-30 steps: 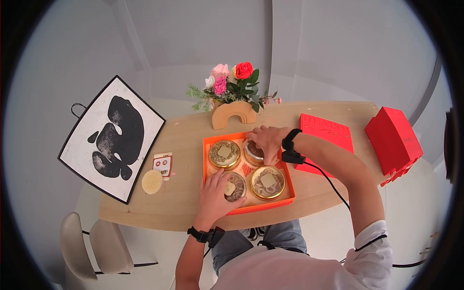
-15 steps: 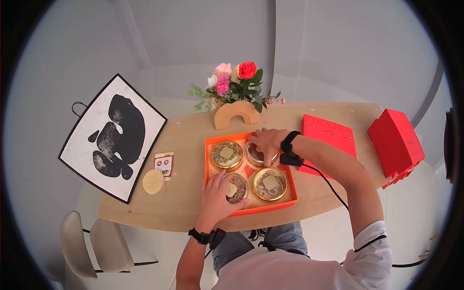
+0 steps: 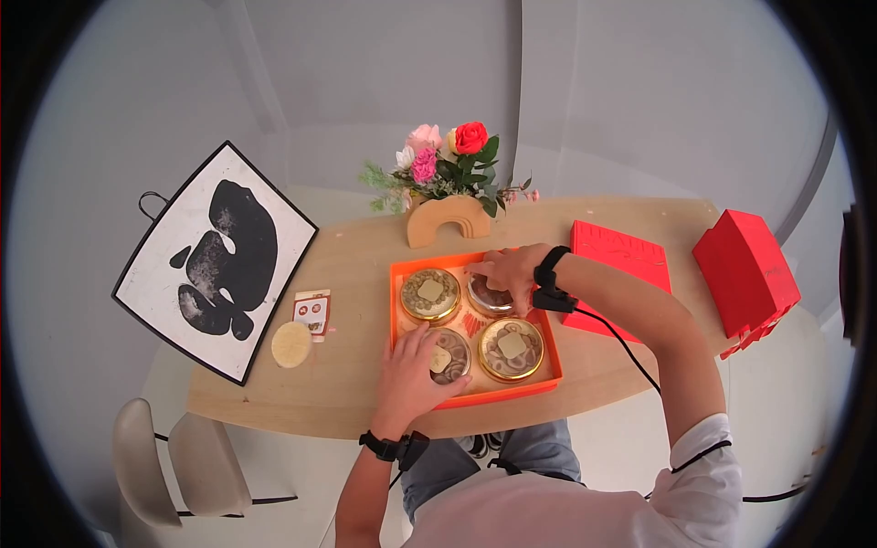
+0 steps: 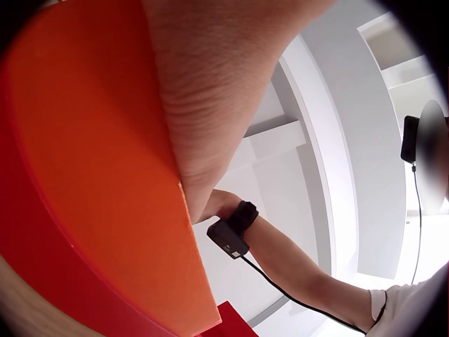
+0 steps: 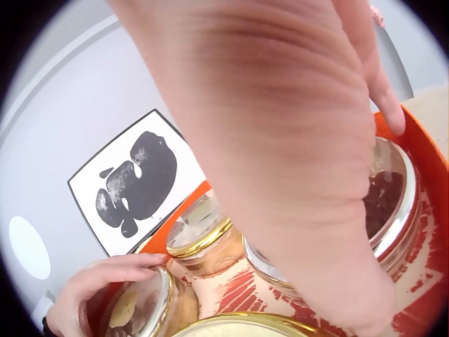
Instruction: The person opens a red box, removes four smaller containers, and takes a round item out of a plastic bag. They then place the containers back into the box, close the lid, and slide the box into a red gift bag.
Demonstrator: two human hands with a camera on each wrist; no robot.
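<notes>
In the head view, an orange box [image 3: 553, 376] holds several round clear-lidded jars in two rows. My right hand [image 3: 513, 272] is over the back right jar [image 3: 488, 298], which has a silver rim and dark contents. The right wrist view puts its thumb beside that jar [image 5: 384, 200] and a fingertip past the far rim. At the near left, my left hand [image 3: 408, 374] spans another silver-rimmed jar [image 3: 453, 356], fingers on the far left, thumb on the near right. Gold-rimmed jars stand at back left [image 3: 429, 292] and near right [image 3: 512, 352]. In the left wrist view, the hand covers the box's contents.
Behind the box stands an arch-shaped wooden vase [image 3: 448, 219] with flowers. A flat red lid [image 3: 621, 265] and a red box [image 3: 747, 271] lie to the right. On the left are a round pale disc [image 3: 291, 344], a small card [image 3: 312, 312] and a framed black-and-white picture [image 3: 219, 260].
My right hand has shifted slightly to the right over the back right jar, and more of that jar's lid shows. The left hand keeps its place on the near left jar.
</notes>
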